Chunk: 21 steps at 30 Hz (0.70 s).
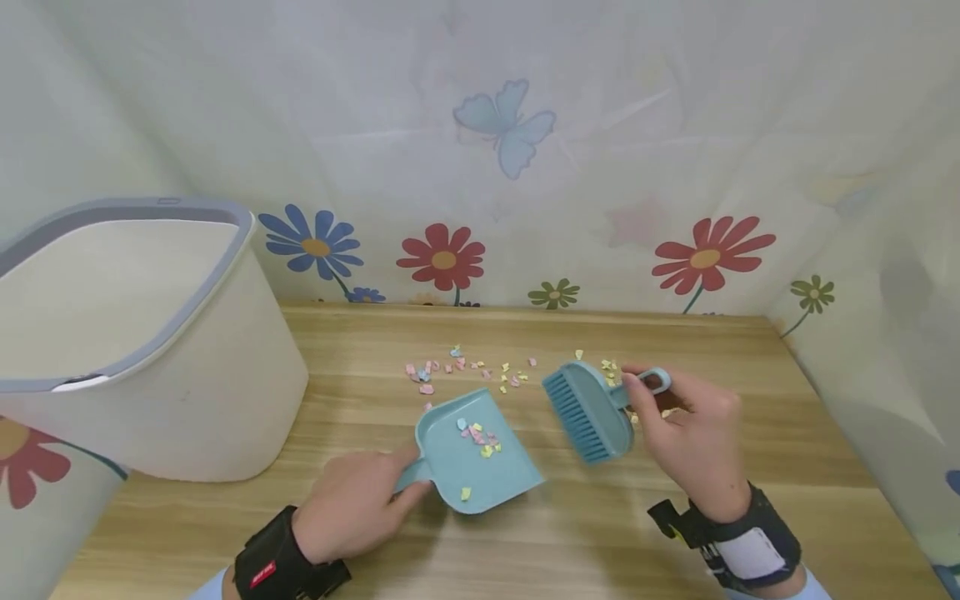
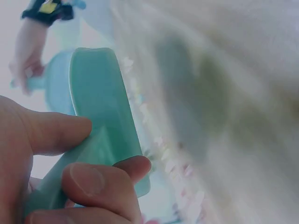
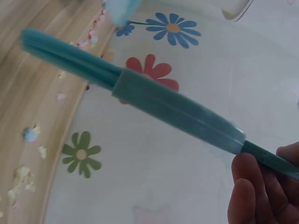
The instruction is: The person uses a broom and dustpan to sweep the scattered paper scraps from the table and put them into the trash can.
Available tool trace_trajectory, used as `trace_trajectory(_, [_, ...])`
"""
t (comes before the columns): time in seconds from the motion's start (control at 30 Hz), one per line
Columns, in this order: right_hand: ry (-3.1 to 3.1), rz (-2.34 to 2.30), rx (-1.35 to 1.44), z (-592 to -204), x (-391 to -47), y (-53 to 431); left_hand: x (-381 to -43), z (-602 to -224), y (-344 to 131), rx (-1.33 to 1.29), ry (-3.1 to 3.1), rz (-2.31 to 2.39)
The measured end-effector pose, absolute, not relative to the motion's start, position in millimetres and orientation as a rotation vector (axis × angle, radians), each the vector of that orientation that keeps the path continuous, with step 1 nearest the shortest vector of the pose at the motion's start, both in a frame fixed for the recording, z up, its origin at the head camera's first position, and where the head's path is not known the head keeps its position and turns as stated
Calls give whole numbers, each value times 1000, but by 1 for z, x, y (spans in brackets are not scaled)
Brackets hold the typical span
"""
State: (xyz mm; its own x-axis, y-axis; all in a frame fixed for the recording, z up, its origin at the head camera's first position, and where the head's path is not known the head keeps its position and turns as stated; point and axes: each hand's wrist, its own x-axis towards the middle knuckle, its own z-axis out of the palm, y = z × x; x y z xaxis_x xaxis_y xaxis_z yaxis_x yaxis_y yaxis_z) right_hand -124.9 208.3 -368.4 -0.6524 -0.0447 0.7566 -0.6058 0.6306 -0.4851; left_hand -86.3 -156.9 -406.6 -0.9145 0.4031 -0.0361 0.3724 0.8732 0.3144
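Note:
My left hand [image 1: 360, 500] grips the short handle of a blue dustpan [image 1: 498, 467], whose open lip faces right. Several pink, yellow and blue paper scraps [image 1: 476, 433] lie in the pan. In the left wrist view the thumb and curled fingers wrap the handle of the dustpan [image 2: 100, 88]. My right hand [image 1: 693, 425] pinches the looped handle of a small blue brush [image 1: 592, 412], its bristles pointing left toward the pan. The right wrist view shows the brush [image 3: 173, 109] edge-on, with the fingertips [image 3: 245, 172] at its handle.
More paper scraps [image 1: 427, 375] are scattered on the wooden table [image 1: 600, 542] behind the pan, and others [image 1: 609, 367] lie by the brush. A large white bin [image 1: 225, 367] with a grey rim stands at the left. Behind the table hangs a flower-print curtain [image 1: 375, 150].

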Motion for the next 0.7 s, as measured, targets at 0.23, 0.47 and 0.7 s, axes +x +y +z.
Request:
trace_trajectory(0.23, [-2184,1053,393,-390,-120,240,-73,-362,-184,554,3036,593])
trace_trajectory(0.47, [-2252,1304,88,-417,-115,271,-51,-315,-211,518,3170,648])
trace_trajectory(0.7, [-2298,1320,-122,-432,-112,290,-32,-274,-241,565,3382,598])
